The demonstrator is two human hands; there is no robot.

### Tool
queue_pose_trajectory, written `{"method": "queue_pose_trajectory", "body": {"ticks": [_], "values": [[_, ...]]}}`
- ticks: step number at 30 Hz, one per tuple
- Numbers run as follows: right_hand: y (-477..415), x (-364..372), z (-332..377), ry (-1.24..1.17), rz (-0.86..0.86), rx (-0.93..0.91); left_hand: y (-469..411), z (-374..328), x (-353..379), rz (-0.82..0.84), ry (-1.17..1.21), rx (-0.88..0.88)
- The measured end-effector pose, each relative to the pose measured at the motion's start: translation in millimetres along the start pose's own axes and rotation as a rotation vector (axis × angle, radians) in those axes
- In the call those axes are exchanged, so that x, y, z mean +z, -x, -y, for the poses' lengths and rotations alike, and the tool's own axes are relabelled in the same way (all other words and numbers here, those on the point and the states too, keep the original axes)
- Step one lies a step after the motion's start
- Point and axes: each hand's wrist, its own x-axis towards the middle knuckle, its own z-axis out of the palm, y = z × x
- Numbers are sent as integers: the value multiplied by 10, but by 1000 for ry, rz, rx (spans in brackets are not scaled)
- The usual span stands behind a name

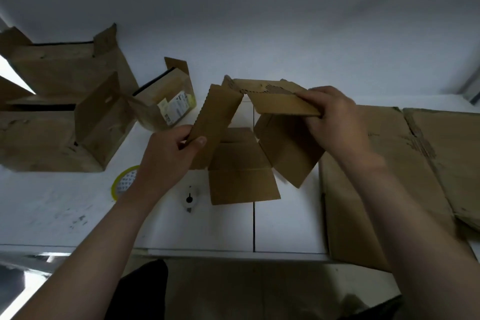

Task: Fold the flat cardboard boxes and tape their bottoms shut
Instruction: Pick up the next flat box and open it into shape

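Risk: flaps spring back or crease crooked if a grip slips. The small cardboard box (241,163) at mid-frame is half-formed, its bottom untaped. Left hand (166,158) pinches the left flap (215,114) between thumb and curled fingers. Right hand (337,125) has its fingers curled round the right flap (280,104). Tape roll (122,182) lies lower left, out of reach while both hands are full. Flat cardboard (389,127) lies at right.

Matt brown cardboard box (241,163)
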Motion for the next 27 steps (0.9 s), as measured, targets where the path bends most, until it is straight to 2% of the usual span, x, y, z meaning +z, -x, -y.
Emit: {"method": "queue_pose_trajectory", "body": {"ticks": [4, 7, 11, 14, 19, 27], "values": [[-42, -144, 67, -302, 9, 177, 50, -54, 27, -39, 22, 8], [-34, -224, 143, -535, 84, 284, 105, -126, 76, -60, 15, 51], [-30, -288, 228, -685, 115, 289, 120, -144, 159, -49, 19, 43], [-17, -280, 249, -682, 85, 259, 159, -136, 241, 55, 81, 1], [-16, -263, 235, -622, 74, 234, 167, -223, 345, 132, 217, 55], [-15, -260, 244, -571, 114, 202, 34, -189, 483, 124, 96, 38]]}}
